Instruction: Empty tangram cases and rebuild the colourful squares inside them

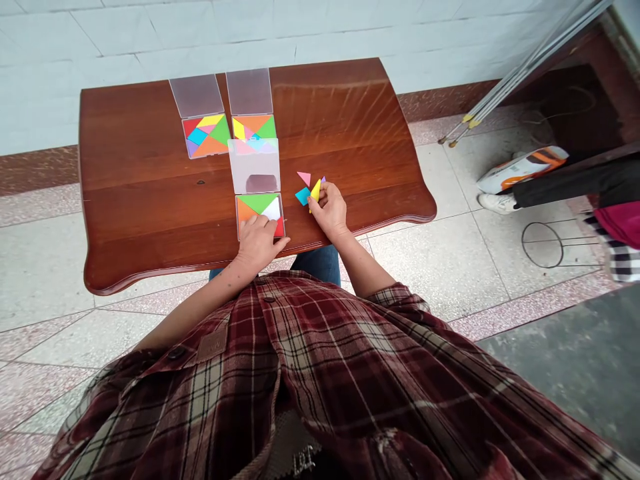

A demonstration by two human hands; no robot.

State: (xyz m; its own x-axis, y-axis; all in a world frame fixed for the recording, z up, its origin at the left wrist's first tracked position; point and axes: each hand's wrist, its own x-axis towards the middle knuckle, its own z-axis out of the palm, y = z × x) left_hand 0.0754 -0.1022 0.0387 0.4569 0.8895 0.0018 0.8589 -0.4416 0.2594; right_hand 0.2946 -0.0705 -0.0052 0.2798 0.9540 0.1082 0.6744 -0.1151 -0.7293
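Observation:
An open clear-lidded tangram box lies near the table's front edge. Inside it a green triangle, an orange piece and a red piece show beside a bare white area. My left hand rests on the box, fingers stretched over its lower part and thumb apart, hiding what is beneath. To the right, my right hand pinches a yellow tangram piece held tilted. Close by on the wood are a blue square and a pink triangle. A purple piece is mostly hidden behind the fingers.
Two more open tangram boxes, a left one and a right one, stand farther back on the brown wooden table, filled with coloured pieces. Beyond is a tiled wall. At right, crutches lean near another person's leg.

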